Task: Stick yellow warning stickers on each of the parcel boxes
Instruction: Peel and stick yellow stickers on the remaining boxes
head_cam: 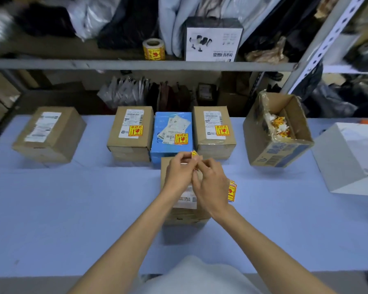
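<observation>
My left hand (179, 174) and my right hand (210, 183) meet above a brown parcel box (184, 213) at the table's middle. Between their fingertips they pinch a small yellow sticker (194, 154). A strip of yellow warning stickers (232, 190) hangs from my right hand's palm side. Behind stand three boxes in a row, each with a yellow sticker on top: a brown box (131, 132), a blue box (171, 134) and another brown box (214, 132). A brown box (49, 134) at the far left bears only a white label.
An open carton (278, 132) holding crumpled sticker backing sits at the right, with a white box (348, 158) beyond it. A roll of yellow stickers (153, 49) stands on the metal shelf (115, 64) behind the blue table (72, 209).
</observation>
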A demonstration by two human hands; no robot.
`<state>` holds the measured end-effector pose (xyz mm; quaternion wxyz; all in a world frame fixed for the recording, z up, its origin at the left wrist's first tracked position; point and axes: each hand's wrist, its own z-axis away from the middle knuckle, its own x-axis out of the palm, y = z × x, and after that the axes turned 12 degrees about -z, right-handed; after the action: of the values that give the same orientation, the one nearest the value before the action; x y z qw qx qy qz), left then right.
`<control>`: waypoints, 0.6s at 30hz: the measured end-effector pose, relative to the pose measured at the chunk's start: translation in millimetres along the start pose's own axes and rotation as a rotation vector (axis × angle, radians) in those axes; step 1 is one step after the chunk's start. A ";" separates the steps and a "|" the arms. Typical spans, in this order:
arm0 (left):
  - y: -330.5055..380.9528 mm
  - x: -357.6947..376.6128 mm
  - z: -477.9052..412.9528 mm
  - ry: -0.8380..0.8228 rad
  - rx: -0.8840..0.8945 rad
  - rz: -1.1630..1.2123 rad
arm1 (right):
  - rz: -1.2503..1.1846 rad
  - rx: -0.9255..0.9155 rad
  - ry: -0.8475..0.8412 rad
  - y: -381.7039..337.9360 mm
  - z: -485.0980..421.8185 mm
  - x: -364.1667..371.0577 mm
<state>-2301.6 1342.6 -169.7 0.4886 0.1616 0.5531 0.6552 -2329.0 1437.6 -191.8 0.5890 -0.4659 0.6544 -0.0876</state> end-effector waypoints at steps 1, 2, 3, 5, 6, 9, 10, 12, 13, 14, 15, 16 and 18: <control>-2.1 -5.4 -3.0 0.017 -0.005 0.008 | -0.025 -0.021 -0.017 -1.5 -0.6 2.1; -3.7 -10.6 -5.1 0.021 -0.001 0.019 | -0.061 -0.027 -0.045 -1.7 -1.8 3.6; -5.3 -15.8 -6.5 0.017 0.006 0.030 | -0.100 -0.021 -0.076 -1.1 -3.8 4.5; -7.4 -25.5 -8.5 0.014 0.019 0.052 | -0.167 -0.010 -0.106 0.9 -9.7 5.5; -7.7 -29.6 -9.5 0.015 0.024 0.061 | -0.211 -0.002 -0.114 1.5 -13.8 5.5; -7.8 -37.3 -14.6 0.031 0.025 0.051 | -0.423 0.083 -0.166 0.4 -26.1 5.9; -8.2 -38.4 -17.2 0.031 0.022 0.046 | -0.482 0.119 -0.178 -0.6 -29.0 6.0; -8.0 -39.7 -21.7 0.014 0.016 0.032 | -0.546 0.177 -0.179 0.5 -33.3 6.4; -7.8 -39.4 -23.4 -0.004 0.014 0.035 | -0.559 0.196 -0.175 1.6 -34.8 5.3; -7.7 -38.5 -24.3 -0.027 0.010 0.038 | -0.575 0.218 -0.175 3.0 -36.1 3.3; -8.0 -37.0 -25.2 -0.054 0.007 0.035 | -0.605 0.257 -0.182 4.3 -37.7 0.3; -8.9 -34.5 -25.9 -0.083 0.007 0.015 | -0.651 0.314 -0.194 6.4 -38.9 -3.3; -11.3 -25.7 -26.0 -0.140 0.035 -0.061 | -0.730 0.422 -0.201 15.5 -38.9 -10.2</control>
<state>-2303.8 1305.8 -180.0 0.5429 0.1985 0.5336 0.6173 -2371.3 1436.5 -183.8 0.6627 -0.5422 0.3539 -0.3764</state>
